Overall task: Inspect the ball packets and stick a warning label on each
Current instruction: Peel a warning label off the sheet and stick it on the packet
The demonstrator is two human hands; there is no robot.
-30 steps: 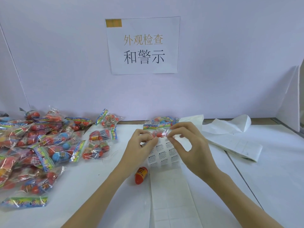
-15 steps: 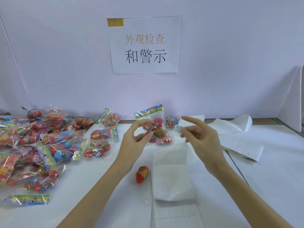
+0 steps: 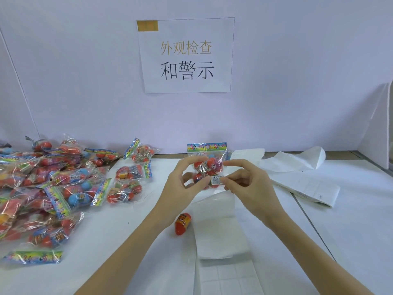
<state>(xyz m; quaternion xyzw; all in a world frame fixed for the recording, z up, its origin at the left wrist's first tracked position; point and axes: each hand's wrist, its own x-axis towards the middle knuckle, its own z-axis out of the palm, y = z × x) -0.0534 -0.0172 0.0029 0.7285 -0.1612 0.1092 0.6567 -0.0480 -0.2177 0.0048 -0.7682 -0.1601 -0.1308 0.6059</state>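
Both hands [image 3: 187, 184] hold a labelled ball packet [image 3: 207, 165].

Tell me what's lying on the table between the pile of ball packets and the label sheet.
A single loose red ball, seen in the head view, lies beside the label sheet, apart from the pile of ball packets.

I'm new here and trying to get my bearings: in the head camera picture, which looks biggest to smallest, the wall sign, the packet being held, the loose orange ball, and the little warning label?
1. wall sign
2. held packet
3. loose orange ball
4. warning label

The sign hangs farther back, so it is truly largest.
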